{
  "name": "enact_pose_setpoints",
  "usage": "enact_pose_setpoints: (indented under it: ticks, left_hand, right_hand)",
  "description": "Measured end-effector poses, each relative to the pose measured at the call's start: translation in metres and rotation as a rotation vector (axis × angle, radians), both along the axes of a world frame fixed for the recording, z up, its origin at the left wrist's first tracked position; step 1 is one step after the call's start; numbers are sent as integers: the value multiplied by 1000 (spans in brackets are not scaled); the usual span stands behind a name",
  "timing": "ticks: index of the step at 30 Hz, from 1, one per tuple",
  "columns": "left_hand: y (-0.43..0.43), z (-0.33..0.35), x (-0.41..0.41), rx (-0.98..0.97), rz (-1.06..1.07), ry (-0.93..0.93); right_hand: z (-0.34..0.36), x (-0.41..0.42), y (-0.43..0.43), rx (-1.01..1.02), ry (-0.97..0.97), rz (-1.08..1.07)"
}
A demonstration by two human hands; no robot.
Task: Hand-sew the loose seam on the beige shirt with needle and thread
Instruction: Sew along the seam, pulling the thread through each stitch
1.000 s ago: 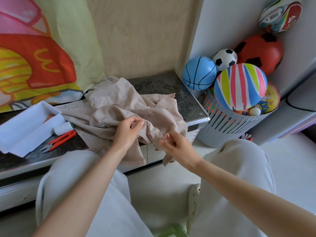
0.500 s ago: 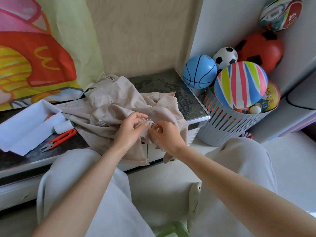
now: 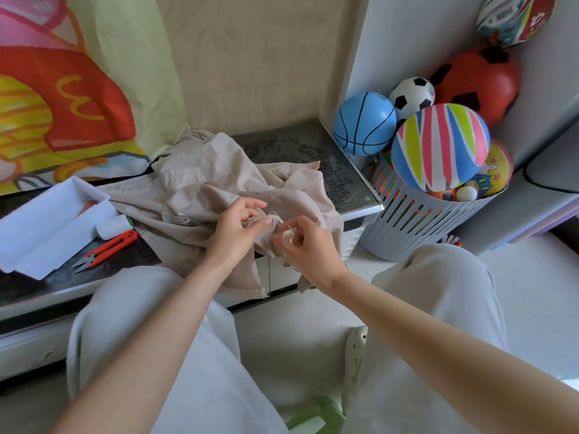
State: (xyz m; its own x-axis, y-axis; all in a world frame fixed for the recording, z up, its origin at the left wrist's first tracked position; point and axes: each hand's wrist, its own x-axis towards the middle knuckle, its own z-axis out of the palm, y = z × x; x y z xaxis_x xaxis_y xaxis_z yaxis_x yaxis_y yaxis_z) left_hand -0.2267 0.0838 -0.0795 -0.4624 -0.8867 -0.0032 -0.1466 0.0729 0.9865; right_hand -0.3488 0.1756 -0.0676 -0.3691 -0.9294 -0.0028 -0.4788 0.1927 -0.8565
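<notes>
Left hand [image 3: 233, 233] pinching beige shirt [image 3: 200, 195] fold, right hand [image 3: 308, 245] pinching needle [image 3: 290, 228] just beside it, orange snips [image 3: 106, 249] on table [image 3: 313, 145]

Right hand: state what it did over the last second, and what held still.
The right hand moved up and left, closing the gap to the left hand, and now pinches what looks like the needle at the seam. The left hand kept its grip on the beige shirt. The red snips and white tray stayed put.

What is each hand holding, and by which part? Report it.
Left hand pinches the beige shirt at a bunched fold by the seam. Right hand pinches the needle; which part is too small to tell.
</notes>
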Motion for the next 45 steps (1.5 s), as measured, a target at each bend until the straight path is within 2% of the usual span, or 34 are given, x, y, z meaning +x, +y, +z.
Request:
enact_pose_setpoints:
  ticks: [10,15,22,24,30,35,39,45]
  left_hand:
    - [0,1,1,12,-29,7]
    - [-4,-2,2,16,5,12]
    - [-3,0,3,-11,34,12]
    - [-2,1,3,-12,36,7]
    - [0,2,2,-16,16,10]
    - [1,1,2,1,-7,9]
    - [2,2,2,-12,-25,24]
    - [0,2,2,-29,7,23]
  right_hand:
    - [2,6,-5,60,71,48]
    - [-18,16,25,183,356,284]
    - [-35,7,44,469,530,539]
    - [-31,3,42,400,487,478]
    - [-2,-1,13,23,96,70]
    - [4,4,-8,11,-75,-10]
    - [4,6,-13,43,-101,-40]
    - [-5,8,0,75,12,46]
